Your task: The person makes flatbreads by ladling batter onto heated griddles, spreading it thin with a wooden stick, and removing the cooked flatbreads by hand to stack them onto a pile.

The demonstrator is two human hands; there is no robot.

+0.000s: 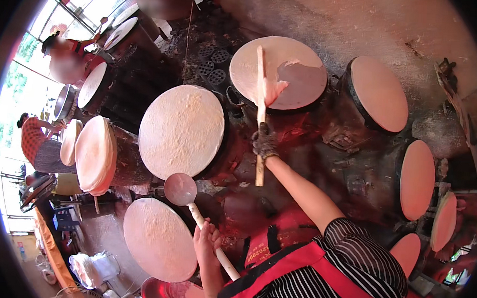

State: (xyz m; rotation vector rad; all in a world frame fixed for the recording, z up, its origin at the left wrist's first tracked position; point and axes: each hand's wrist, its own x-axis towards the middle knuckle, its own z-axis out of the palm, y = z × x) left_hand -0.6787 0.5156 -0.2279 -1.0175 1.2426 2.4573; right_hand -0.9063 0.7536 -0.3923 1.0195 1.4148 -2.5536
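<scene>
My right hand [264, 142], in a dark knitted glove, grips a long flat wooden stick [261, 81]. The stick reaches over a round griddle [304, 85] at the top centre. A thin pale sheet of batter [245, 64] covers the left part of that griddle, and a fold of it [274, 92] is bunched beside the stick. Grey surface shows on the griddle's right part. My bare left hand [207, 236] is closed around the pale handle of a round ladle [180, 189]. The ladle's bowl hangs between two batter-coated griddles, one above [183, 130] and one below [158, 242].
More round griddles [379, 93] on dark stoves curve along the right. A stack of thin round sheets [96, 153] stands at left. Perforated coal briquettes [212, 66] lie near the back. People [34, 142] work at far left. A red basin [174, 293] sits below.
</scene>
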